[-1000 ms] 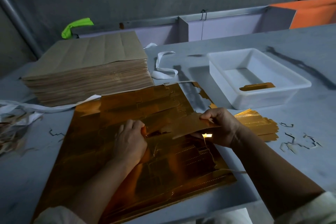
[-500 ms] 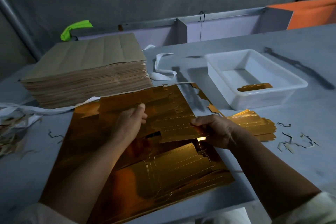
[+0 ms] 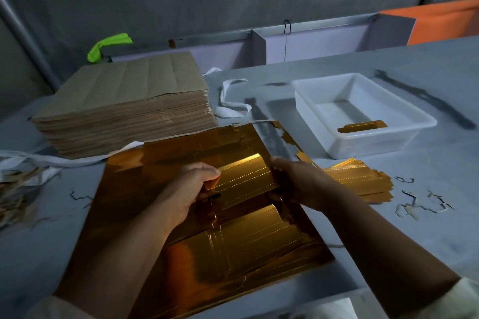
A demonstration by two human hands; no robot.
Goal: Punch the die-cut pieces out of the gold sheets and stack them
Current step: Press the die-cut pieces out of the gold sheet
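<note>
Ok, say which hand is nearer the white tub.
Right. The right hand grips the gold piece on the white tub side; the left hand grips its far end.

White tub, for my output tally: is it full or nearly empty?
Nearly empty: the white tub holds only one small lot of gold pieces by its front wall; the rest of its floor is bare.
</note>
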